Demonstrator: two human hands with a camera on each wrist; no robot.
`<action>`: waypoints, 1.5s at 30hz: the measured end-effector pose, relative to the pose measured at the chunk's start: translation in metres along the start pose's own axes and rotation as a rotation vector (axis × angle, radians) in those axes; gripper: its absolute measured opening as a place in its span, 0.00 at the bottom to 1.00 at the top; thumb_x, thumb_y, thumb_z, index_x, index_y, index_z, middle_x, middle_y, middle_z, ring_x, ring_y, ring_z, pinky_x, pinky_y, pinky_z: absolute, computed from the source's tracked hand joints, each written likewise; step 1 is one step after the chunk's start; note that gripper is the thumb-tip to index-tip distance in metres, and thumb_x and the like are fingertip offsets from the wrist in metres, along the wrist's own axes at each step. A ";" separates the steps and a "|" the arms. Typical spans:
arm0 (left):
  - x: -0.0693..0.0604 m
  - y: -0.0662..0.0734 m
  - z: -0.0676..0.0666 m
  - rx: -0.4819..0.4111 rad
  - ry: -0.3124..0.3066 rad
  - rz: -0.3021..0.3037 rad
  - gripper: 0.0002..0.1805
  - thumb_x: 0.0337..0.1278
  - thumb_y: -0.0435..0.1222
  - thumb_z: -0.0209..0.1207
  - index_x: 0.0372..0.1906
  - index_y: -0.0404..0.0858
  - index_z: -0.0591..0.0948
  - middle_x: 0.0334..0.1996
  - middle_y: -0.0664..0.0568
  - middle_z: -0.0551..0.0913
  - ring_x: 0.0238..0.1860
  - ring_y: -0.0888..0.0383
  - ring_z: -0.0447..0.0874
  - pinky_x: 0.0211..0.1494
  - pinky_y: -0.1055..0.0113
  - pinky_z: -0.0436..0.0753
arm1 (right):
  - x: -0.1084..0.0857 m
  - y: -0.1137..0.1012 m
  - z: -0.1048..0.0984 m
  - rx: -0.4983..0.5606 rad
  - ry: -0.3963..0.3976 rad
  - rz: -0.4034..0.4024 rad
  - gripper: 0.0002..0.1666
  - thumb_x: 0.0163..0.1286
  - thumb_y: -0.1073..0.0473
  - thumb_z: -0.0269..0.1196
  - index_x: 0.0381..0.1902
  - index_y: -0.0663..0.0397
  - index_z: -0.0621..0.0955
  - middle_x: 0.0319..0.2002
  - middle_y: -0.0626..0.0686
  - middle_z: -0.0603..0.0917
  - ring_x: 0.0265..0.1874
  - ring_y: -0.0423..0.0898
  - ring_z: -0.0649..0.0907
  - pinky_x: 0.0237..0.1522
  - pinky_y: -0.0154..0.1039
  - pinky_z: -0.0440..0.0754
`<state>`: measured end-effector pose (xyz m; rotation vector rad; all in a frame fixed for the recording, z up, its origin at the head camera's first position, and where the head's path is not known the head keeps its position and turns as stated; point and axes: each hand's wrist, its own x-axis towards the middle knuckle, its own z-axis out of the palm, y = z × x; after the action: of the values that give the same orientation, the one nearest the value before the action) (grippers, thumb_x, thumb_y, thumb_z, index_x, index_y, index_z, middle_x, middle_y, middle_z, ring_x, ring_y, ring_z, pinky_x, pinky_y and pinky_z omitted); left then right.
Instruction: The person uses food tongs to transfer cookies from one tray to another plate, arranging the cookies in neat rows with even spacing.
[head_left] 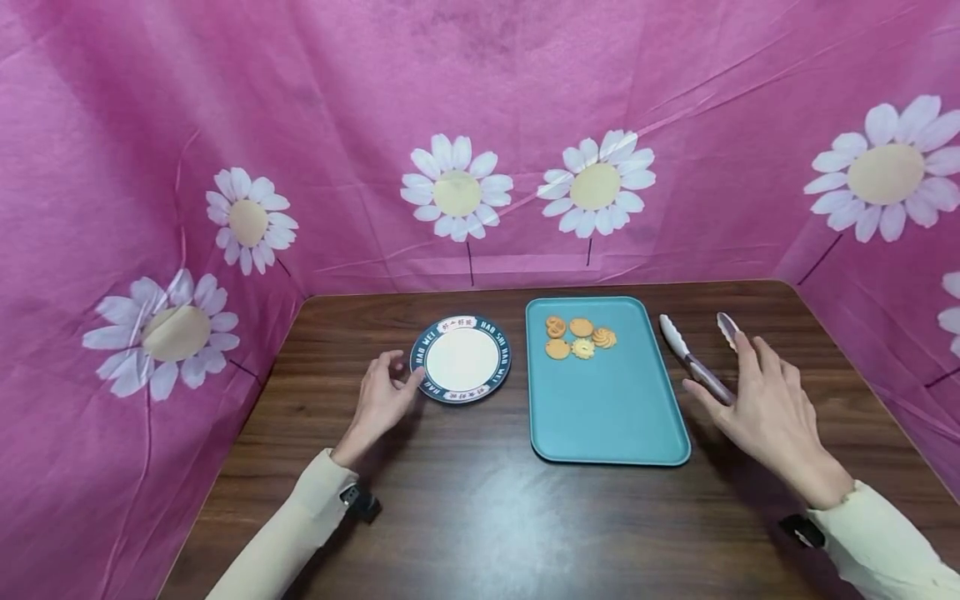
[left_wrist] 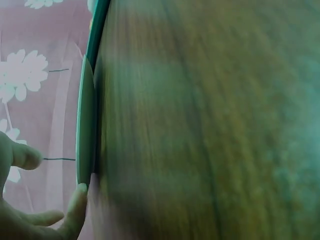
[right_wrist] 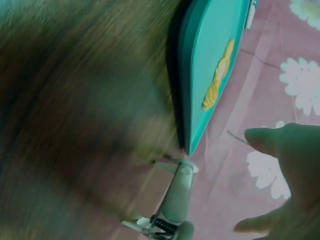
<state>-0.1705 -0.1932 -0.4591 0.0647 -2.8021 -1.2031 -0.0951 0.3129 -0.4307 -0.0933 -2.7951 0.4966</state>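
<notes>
A round plate (head_left: 461, 362) with a dark teal lettered rim lies left of the teal tray. My left hand (head_left: 382, 396) is at the plate's left edge, fingers loosely bent and spread. In the left wrist view a fingertip meets the rim of the plate (left_wrist: 86, 125). Spread tongs (head_left: 705, 377) lie right of the tray. Over their handle end reaches my right hand (head_left: 776, 408), fingers spread and relaxed, hiding part of them. In the right wrist view one fingertip is close to the tongs (right_wrist: 176, 200); contact is unclear.
The teal rectangular tray (head_left: 607, 417) carries several cookies (head_left: 581, 327) in its far left part. All this stands on a dark wooden table (head_left: 465, 483). A pink cloth (head_left: 525, 83) with white daisies hangs behind and at the sides.
</notes>
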 end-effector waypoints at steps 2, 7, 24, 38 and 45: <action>0.002 -0.001 0.000 -0.024 -0.032 -0.030 0.32 0.68 0.41 0.66 0.69 0.28 0.72 0.52 0.36 0.82 0.41 0.48 0.88 0.44 0.67 0.89 | 0.001 0.005 0.001 -0.015 -0.056 0.039 0.68 0.63 0.29 0.69 0.82 0.63 0.51 0.68 0.81 0.64 0.56 0.88 0.66 0.32 0.86 0.72; 0.009 -0.005 0.003 -0.092 -0.098 -0.072 0.31 0.71 0.36 0.62 0.72 0.25 0.69 0.50 0.35 0.85 0.37 0.49 0.92 0.32 0.72 0.89 | 0.007 0.013 0.003 -0.024 -0.163 0.115 0.74 0.65 0.24 0.64 0.81 0.73 0.44 0.61 0.86 0.66 0.49 0.88 0.69 0.25 0.77 0.75; 0.009 -0.010 0.013 -0.314 -0.166 -0.123 0.29 0.69 0.25 0.61 0.72 0.25 0.70 0.47 0.31 0.84 0.27 0.55 0.92 0.35 0.67 0.96 | 0.026 0.037 0.005 0.039 -0.389 0.268 0.60 0.64 0.18 0.58 0.52 0.78 0.67 0.38 0.72 0.76 0.25 0.57 0.78 0.14 0.43 0.75; 0.009 -0.002 0.018 -0.402 -0.212 -0.145 0.28 0.67 0.25 0.63 0.70 0.28 0.72 0.47 0.33 0.84 0.27 0.59 0.89 0.36 0.65 0.96 | 0.026 0.038 0.013 0.048 -0.316 0.327 0.51 0.65 0.19 0.58 0.38 0.67 0.68 0.32 0.65 0.75 0.24 0.59 0.78 0.13 0.44 0.73; 0.009 0.000 0.020 -0.338 -0.222 -0.152 0.28 0.69 0.28 0.63 0.71 0.32 0.72 0.49 0.35 0.84 0.29 0.61 0.88 0.36 0.68 0.95 | 0.027 0.040 0.013 0.034 -0.298 0.318 0.48 0.65 0.19 0.58 0.34 0.63 0.69 0.31 0.66 0.77 0.26 0.61 0.79 0.15 0.46 0.72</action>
<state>-0.1811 -0.1792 -0.4718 0.1289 -2.7670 -1.8062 -0.1240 0.3489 -0.4489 -0.5019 -3.0757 0.6813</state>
